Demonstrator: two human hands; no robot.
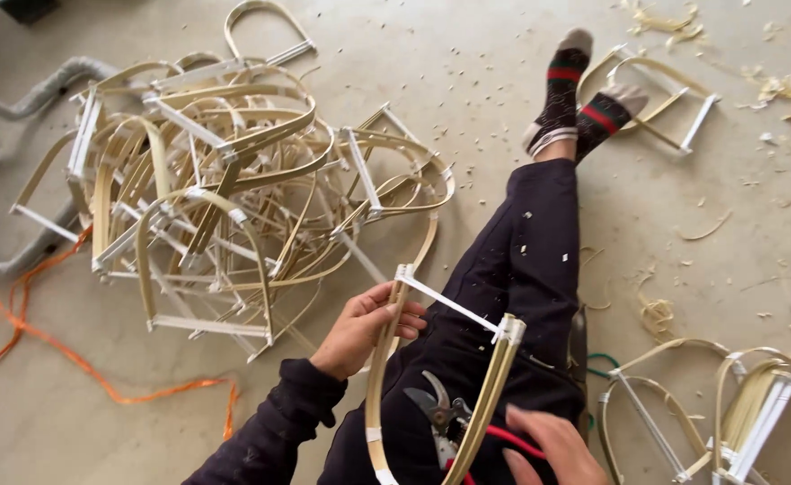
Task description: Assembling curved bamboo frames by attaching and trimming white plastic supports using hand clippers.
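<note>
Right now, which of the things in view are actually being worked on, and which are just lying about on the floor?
In hand:
- bent bamboo frame, gripped by left hand
- pruning shears on the lap, beside right hand

Lying about:
- big pile of frames
- frames at lower right
- orange strap
- shavings
- grey hose

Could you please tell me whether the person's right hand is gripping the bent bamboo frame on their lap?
No, the right hand rests by red-handled pruning shears, while only the left hand grips the bent bamboo strip frame.

Bare floor (467, 81) lies open ahead, hemmed by the frame pile (216, 189) leftward and stacked frames (755, 404) rightward.
</note>
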